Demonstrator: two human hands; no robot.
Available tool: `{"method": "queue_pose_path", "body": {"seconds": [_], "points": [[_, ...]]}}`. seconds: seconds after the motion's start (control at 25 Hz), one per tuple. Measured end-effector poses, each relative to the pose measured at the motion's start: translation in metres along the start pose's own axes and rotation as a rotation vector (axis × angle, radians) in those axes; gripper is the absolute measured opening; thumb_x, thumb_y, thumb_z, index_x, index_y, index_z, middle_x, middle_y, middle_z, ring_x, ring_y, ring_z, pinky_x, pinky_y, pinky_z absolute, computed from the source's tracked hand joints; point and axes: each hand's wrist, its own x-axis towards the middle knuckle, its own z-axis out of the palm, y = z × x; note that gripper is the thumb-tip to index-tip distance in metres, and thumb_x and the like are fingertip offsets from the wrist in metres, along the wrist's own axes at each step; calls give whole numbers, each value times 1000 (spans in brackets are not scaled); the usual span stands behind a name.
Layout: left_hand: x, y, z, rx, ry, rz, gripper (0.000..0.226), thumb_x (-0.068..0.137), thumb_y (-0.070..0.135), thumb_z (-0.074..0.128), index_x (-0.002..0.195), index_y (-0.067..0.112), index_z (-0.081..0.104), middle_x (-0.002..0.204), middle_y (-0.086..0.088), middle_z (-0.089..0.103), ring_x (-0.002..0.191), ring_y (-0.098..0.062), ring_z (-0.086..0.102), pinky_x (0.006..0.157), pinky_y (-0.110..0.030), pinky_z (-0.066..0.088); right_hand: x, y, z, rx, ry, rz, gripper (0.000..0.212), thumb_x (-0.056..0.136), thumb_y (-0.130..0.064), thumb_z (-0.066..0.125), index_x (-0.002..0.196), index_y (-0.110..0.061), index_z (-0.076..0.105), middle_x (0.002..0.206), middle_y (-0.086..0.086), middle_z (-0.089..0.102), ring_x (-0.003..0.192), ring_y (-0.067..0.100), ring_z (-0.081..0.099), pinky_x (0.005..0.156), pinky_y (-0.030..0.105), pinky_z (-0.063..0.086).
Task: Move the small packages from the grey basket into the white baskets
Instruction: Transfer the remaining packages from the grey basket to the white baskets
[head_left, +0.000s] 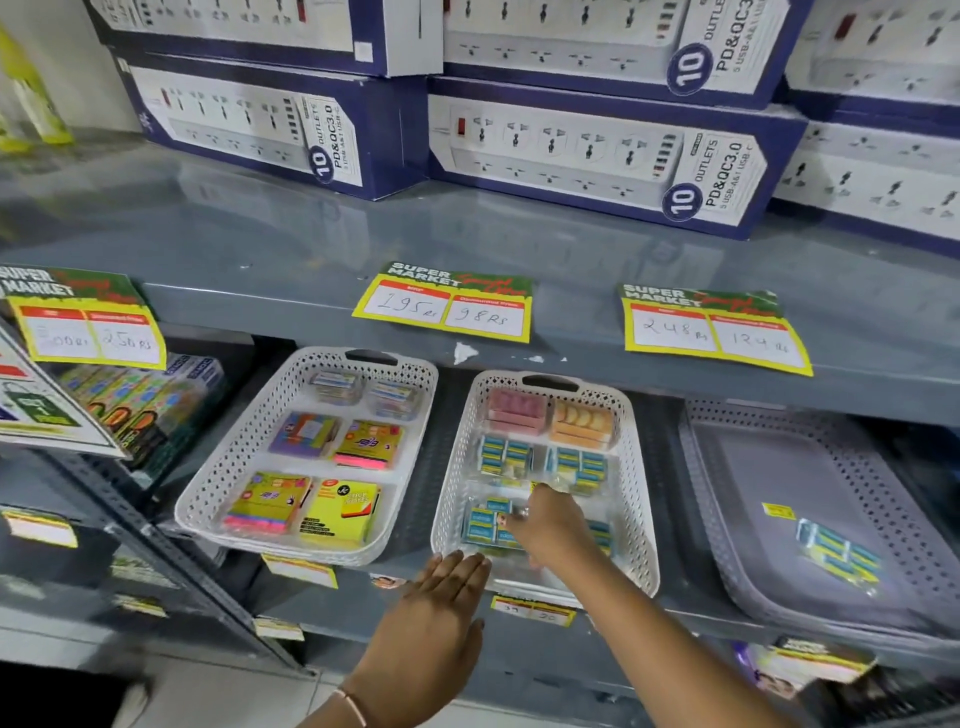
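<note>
On the lower shelf a grey basket (737, 519) at the right holds one small blue-and-yellow package (839, 553). The middle white basket (631, 499) contains pink, orange and blue packs. My right hand (550, 525) reaches into its front part, fingers on a clear packet of blue packs (485, 525); whether it grips the packet is not visible. My left hand (441, 597) lies flat and open against that basket's front rim. A second white basket (208, 499) further left holds sticky-note pads and small clear boxes.
Yellow price cards (447, 304) hang from the grey shelf edge above the baskets. Navy power-strip boxes (592, 156) are stacked on the upper shelf. Colourful boxes (150, 400) stand at the far left. More goods sit on the shelf below.
</note>
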Motion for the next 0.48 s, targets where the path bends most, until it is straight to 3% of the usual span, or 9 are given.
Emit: {"method": "queue_pose_path", "body": {"seconds": [0.08,0.2,0.32,0.4,0.48], "points": [[5,6,-3,6,0,-28,55,75,41,48,118,13,68,116,1,70,107,-18,66,92,-34,51,-7,-1,-2,19,26,-31,46,86,-47,62,110,-9,53,93,10,71,81,30,71,71,37,58],[15,20,-8,-4,0,-46,55,65,46,59,106,12,74,105,1,74,96,-17,70,79,-31,57,-22,17,-31,106,132,-58,49,87,-54,56,120,-18,50,99,10,72,90,30,69,67,34,52],[27,43,0,-10,23,37,59,72,45,45,114,11,70,114,0,71,102,-17,68,90,-27,50,-28,81,-82,164,371,-58,29,90,-48,53,106,-26,61,87,4,74,80,26,70,66,34,56],[37,62,3,2,18,92,62,74,45,42,119,11,67,121,-1,68,108,-20,66,96,-30,46,-21,142,-114,124,489,16,21,88,-35,59,103,-22,65,96,8,74,87,29,70,73,36,57],[49,84,7,40,18,150,60,73,44,44,117,11,68,119,-1,68,109,-24,65,95,-35,50,-10,211,-144,-41,393,198,22,86,-21,63,107,-13,63,108,17,70,98,33,67,81,39,55]]}}
